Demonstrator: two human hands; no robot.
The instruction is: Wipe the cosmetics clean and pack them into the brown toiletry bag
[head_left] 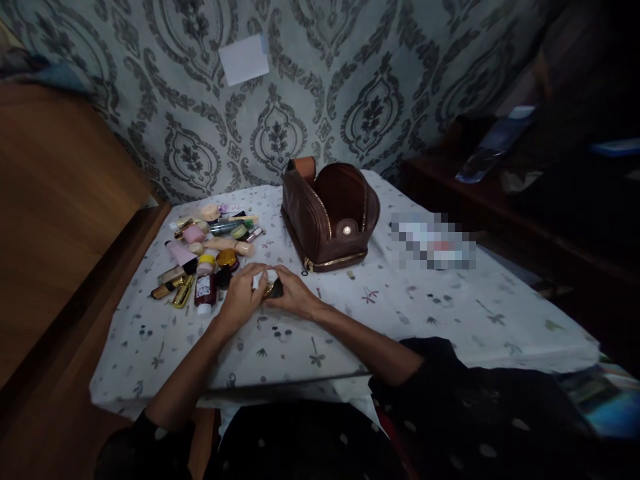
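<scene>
My left hand (243, 289) and my right hand (294, 292) meet over the middle of the table, fingers curled around one small dark item with a gold and white part (273, 285). What the item is I cannot make out. Just left of my hands lies a pile of cosmetics (207, 250): tubes, small bottles, gold-capped pieces, a dark red bottle with a white cap (205, 288). Behind my hands stands a brown leather toiletry bag (327, 213), unzipped and gaping open, upright.
The table carries a white patterned cloth (425, 313). A blurred flat object (433, 240) lies right of the bag. A wooden board (55, 200) runs along the left. Dark furniture (525, 200) stands at the right, patterned wallpaper behind.
</scene>
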